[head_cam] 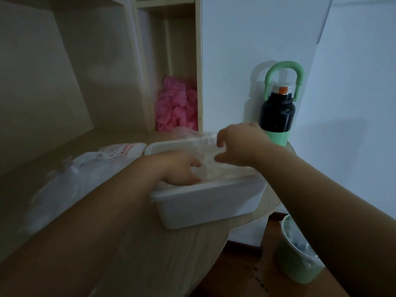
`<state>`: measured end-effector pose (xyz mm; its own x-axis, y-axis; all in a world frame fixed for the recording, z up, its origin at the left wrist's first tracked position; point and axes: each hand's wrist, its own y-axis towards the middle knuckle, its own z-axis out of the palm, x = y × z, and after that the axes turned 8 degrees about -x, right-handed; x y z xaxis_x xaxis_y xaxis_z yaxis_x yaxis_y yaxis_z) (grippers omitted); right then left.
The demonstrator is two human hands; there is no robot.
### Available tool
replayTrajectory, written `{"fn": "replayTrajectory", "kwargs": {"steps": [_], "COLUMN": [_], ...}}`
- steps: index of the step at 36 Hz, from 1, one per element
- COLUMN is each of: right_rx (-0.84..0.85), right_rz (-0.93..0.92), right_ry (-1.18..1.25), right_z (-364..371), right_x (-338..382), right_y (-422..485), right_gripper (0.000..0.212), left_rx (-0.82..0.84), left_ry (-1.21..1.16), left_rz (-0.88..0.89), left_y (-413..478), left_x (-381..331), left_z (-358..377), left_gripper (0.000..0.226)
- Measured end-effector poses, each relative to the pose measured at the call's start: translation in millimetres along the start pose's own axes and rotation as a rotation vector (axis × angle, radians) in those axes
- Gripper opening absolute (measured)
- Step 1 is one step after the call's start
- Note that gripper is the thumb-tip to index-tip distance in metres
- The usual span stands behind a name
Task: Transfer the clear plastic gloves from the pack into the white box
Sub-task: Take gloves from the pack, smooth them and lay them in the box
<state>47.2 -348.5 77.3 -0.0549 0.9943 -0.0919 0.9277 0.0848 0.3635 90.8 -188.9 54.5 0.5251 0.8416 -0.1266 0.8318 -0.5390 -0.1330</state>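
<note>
Our right hand (240, 144) hovers over the far end of the white box (210, 202), thumb and curled fingers pinching the clear plastic gloves (203, 150), which drape down into the box. Our left hand (182, 168) lies inside the box on the gloves heaped there; whether it grips them we cannot tell. Left of the box the pack (85, 174) lies crumpled on the bench (150, 254). Behind the box's right end stands a black and green bottle (277, 116); behind its left end a pink bundle (175, 103) fills a shelf slot. Below its right end sits a green bin (300, 260).
</note>
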Motion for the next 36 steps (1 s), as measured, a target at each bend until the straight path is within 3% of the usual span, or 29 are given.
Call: {"fn": "replayTrajectory", "kwargs": {"steps": [6,10,12,15,18,23,29,32,36], "right_rx": [0.635,0.771,0.723,0.493,0.226,-0.103,-0.235,-0.237,-0.325], "right_rz": [0.024,0.049,0.054,0.09,0.14,0.138,-0.013,-0.095,-0.149], "right_ry": [0.022,0.009,0.057,0.127,0.216,0.477,0.767,0.849,0.726], "right_z": [31,37,32,24,15,-4,-9,-2,15], "right_x": [3,3,3,4,9,48,134,174,197], "right_y": [12,12,9,9,12,5,-20,-38,-50], "right_gripper": [0.054,0.05,0.052,0.045,0.032,0.032,0.029,0.029,0.033], "left_rx": [0.179,0.288,0.258,0.063,-0.165,-0.485,-0.78,-0.821,-0.653], "left_ry": [0.094,0.111,0.102,0.076,-0.05,-0.35,-0.533,-0.553,-0.498], "left_rz": [-0.025,-0.02,-0.012,0.021,0.07,0.07,-0.042,-0.131,-0.277], "left_y": [7,6,6,1,-14,-50,-109,-143,-174], "left_x": [-4,-9,-7,-3,2,31,81,112,133], "left_z": [5,9,10,4,-9,-20,2,30,69], "left_gripper": [0.046,0.03,0.027,0.012,0.025,0.032,0.024,0.025,0.036]}}
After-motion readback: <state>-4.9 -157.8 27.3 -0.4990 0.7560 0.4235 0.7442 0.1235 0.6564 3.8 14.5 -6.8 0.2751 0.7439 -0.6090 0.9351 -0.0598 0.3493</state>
